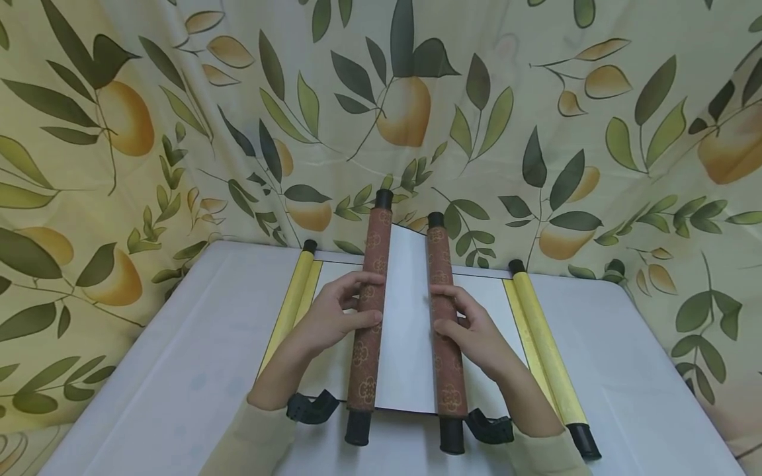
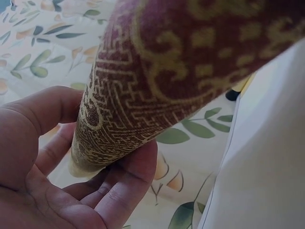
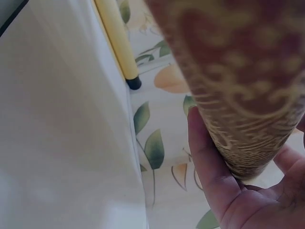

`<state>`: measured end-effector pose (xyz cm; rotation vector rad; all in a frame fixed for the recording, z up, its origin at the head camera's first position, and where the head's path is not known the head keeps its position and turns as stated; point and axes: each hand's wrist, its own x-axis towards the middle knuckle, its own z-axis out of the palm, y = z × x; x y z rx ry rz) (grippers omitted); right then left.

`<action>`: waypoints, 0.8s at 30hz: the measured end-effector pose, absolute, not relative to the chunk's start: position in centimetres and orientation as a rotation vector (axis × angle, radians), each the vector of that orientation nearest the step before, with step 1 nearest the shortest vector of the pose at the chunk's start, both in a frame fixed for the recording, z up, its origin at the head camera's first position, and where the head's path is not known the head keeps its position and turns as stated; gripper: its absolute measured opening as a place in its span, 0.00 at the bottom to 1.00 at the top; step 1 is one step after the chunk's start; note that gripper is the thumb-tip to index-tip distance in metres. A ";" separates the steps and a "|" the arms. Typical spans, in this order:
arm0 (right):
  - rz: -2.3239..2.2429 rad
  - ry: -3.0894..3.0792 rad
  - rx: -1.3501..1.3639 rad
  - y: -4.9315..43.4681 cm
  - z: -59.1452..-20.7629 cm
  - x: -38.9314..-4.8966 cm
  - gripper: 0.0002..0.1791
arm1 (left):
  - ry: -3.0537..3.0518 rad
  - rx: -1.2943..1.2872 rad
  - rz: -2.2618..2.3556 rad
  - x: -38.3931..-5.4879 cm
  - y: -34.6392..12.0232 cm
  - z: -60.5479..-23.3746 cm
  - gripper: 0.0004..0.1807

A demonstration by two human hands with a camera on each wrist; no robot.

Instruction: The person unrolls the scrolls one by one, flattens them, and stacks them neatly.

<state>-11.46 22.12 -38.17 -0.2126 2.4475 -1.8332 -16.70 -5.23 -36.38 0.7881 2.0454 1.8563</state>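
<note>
A scroll with two reddish-brown patterned rollers stands tilted up above the table, a strip of white sheet (image 1: 407, 330) stretched between them. My left hand (image 1: 336, 311) grips the left roller (image 1: 364, 377), thumb on the near face and fingers round the outer side. On the other side, my right hand (image 1: 476, 330) holds the right roller (image 1: 449, 377) between thumb and fingers. Both rollers have black end caps. The left wrist view shows the gold pattern on the left roller (image 2: 128, 95) close up; the right wrist view shows the right roller (image 3: 238, 100) with fingers round it.
Beneath lies another scroll, spread on the white table (image 1: 190, 344), with a yellow left rod (image 1: 292, 284) and a yellow right rod (image 1: 550, 350), both black-capped. A fruit-and-leaf patterned cloth (image 1: 238, 165) hangs behind the table. Black wrist devices (image 1: 312, 408) sit at both wrists.
</note>
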 end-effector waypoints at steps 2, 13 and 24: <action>-1.836 2.447 -0.221 22.2 -38.1 -11.5 0.29 | 2.043 0.788 1.865 -16.7 -5.3 -36.3 0.28; -1.821 2.452 -0.238 22.3 -38.2 -11.4 0.30 | 2.064 0.801 1.877 -16.7 -5.6 -36.3 0.28; -1.830 2.445 -0.238 22.3 -38.1 -11.5 0.30 | 2.077 0.799 1.894 -16.6 -5.8 -35.9 0.28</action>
